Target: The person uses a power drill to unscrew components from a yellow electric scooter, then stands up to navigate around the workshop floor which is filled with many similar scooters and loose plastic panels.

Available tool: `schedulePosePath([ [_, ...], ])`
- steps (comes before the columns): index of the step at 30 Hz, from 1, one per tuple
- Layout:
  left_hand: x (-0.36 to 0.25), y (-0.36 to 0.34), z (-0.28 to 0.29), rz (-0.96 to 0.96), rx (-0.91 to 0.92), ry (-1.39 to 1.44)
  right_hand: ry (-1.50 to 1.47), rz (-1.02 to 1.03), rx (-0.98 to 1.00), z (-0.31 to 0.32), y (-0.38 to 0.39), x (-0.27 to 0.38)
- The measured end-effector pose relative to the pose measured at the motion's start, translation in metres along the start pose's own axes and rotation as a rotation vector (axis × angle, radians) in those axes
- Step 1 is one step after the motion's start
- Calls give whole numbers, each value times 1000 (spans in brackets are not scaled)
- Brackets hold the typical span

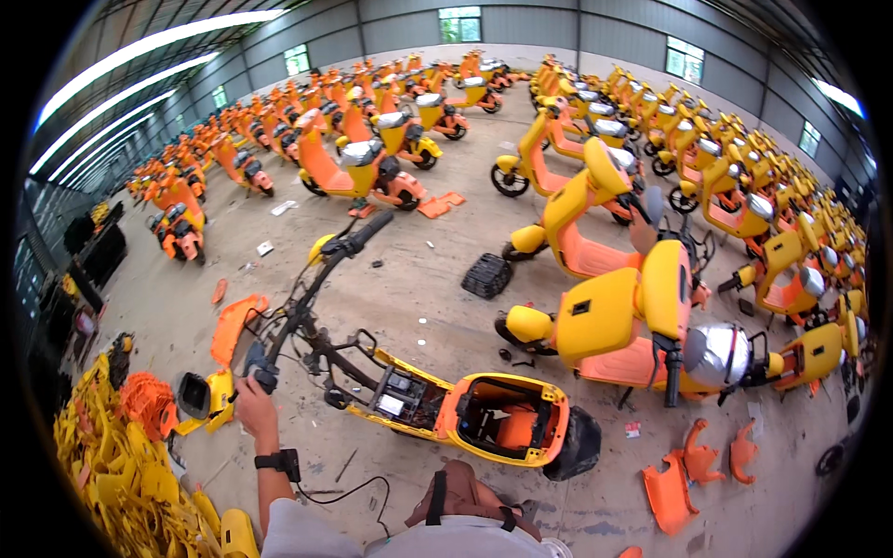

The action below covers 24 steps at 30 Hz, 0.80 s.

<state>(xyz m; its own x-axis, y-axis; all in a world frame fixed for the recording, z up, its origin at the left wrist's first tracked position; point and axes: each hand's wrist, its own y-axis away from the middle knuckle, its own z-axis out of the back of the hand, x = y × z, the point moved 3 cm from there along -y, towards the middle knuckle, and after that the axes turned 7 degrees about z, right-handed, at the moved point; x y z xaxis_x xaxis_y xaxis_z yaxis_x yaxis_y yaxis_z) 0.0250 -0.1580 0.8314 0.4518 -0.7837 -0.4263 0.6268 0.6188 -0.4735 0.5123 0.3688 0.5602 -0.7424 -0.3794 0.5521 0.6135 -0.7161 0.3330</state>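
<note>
Stripped e-scooter on workshop flr., seen from above; clock dirs. from frame ctr. The stripped scooter (358, 372), the thing worked on, lies across the lower half, approx. 9 to 5 o'clock, its handlebar (307, 302) twd. 9, its open seat compartment (507, 379) (yellow rim, orange inside) twd. 5. Btwn. these, the frame shows exposed wiring & a metal-cased unit.

L hand (254, 405), at 8 o'clock, is at the dark near end of the handlebar, fingers up against it; whether they grasp it or merely touch cannot be told. Black band w/ box-like device (279, 462) on the wrist. R hand out of view; its grip cannot be told.

Just L of the L hand: yellow panel w/ black lamp (206, 400); slightly above, orange panel (233, 330). Farther out at 8: heap of yellow panels (126, 474). Black cable (349, 498) at 7. Loose orange panels (670, 498) btwn. 4 & 5; yellow-and-orange scooter (600, 316), upright, approx. 4; black basket (487, 275) nr. ctr. Bkgd., 10 to 3: rows of scooters (358, 167), same colours.
</note>
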Motion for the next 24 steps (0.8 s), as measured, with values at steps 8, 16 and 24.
schedulePosePath([
  [8,-9,1,-5,-8,-104,-120,58,-202,50,-31,26,-74],
  [16,-10,3,-2,-52,-137,-122,125,-326,128,-49,32,-110],
  [24,6,-7,-19,-77,-214,-200,182,-448,129,-62,45,-137],
])
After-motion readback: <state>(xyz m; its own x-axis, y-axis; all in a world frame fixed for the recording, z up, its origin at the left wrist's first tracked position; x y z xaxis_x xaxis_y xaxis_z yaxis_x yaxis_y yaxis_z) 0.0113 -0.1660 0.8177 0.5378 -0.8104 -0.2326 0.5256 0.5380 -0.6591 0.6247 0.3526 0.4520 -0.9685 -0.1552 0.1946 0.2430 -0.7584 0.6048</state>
